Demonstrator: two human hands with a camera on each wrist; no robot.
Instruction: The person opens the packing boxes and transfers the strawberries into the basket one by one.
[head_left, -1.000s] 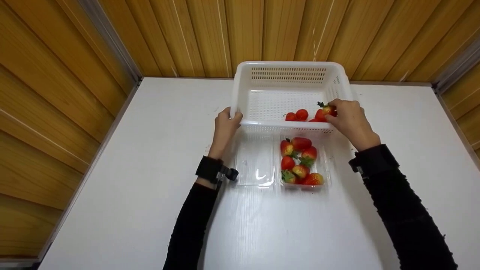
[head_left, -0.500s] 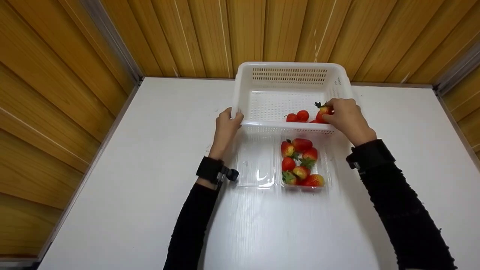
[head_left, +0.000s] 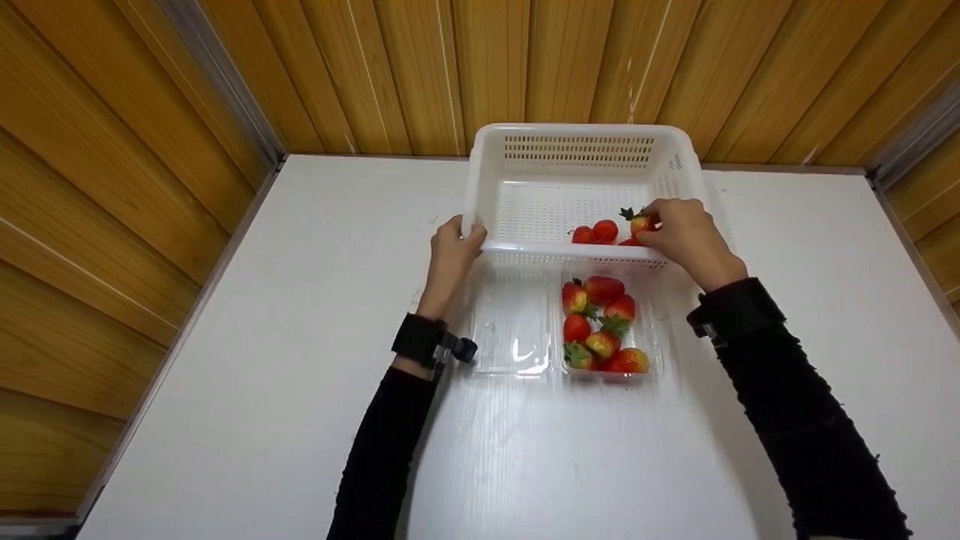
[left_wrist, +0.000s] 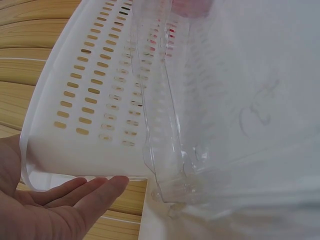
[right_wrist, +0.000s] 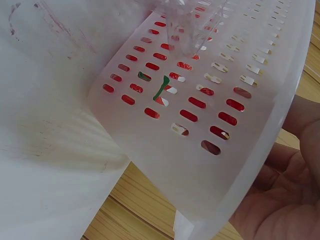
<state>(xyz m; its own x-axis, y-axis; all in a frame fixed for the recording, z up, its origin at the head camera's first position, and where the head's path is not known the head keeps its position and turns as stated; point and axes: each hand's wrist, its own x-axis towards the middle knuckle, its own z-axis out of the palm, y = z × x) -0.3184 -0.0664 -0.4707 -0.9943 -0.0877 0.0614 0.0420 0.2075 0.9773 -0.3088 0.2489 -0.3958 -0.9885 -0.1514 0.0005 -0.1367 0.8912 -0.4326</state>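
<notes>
In the head view, my right hand (head_left: 691,234) pinches a strawberry (head_left: 640,224) with green leaves over the front right part of the white plastic basket (head_left: 577,129). Small round red fruits (head_left: 604,230) lie near it, partly hidden behind the basket's front rim. My left hand (head_left: 451,259) holds the basket's front left corner, thumb over the rim; the left wrist view shows its fingers (left_wrist: 102,197) under the edge. The right wrist view shows my right hand (right_wrist: 287,187) beyond the basket wall (right_wrist: 200,185), with red showing through the slots; its fingertips are hidden there.
A clear hinged plastic box stands in front of the basket. Several strawberries (head_left: 602,345) lie in its right half, and its open lid (head_left: 511,319) lies flat to the left. Wood-look panels (head_left: 487,67) close off the back and sides of the white table (head_left: 315,300).
My right hand has shifted a little to the left inside the basket, carrying the strawberry toward the round red fruits. The left hand stays at the basket's corner.
</notes>
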